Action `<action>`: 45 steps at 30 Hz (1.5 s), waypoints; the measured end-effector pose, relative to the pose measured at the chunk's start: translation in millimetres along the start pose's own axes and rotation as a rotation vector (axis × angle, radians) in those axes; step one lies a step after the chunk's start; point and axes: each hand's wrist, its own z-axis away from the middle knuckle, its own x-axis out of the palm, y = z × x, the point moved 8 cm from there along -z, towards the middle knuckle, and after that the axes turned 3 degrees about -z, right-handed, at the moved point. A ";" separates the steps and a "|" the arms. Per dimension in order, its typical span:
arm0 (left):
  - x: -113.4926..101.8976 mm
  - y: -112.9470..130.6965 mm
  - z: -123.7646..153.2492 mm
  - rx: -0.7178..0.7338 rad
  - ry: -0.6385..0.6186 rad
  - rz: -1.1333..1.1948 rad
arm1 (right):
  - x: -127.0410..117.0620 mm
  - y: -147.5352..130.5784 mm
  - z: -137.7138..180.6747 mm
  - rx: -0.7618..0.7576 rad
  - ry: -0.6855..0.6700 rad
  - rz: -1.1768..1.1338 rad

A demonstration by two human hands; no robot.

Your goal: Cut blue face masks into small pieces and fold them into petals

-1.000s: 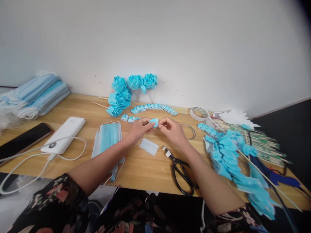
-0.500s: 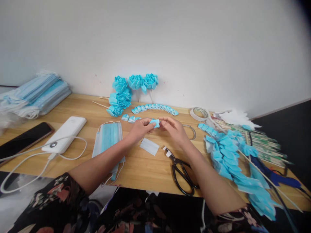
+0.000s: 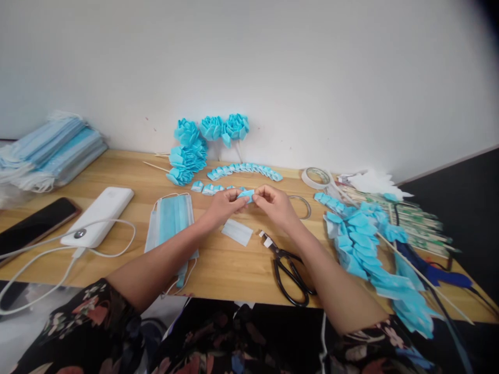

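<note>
Pinching the blue piece [image 3: 246,195] at opposite ends, your left hand [image 3: 226,204] and right hand [image 3: 273,202] hold it twelve o'clock of the white rectangle [image 3: 237,232]; likely light, soft, easily creased: grip edges.

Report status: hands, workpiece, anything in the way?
Left hand pinching small blue piece; right hand at its edge. Pale rectangle and scissors on tabletop nearby, neither between the hands.

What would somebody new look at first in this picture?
Probably the bright blue flowers at the back of the table. Next, the left hand and right hand holding a small blue piece between them in the middle. Then the black-handled scissors lying by the right forearm.
</note>
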 end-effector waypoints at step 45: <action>-2.9 -1.6 0.9 0.015 0.036 0.087 | -8.6 -22.3 109.9 -0.085 -0.104 0.794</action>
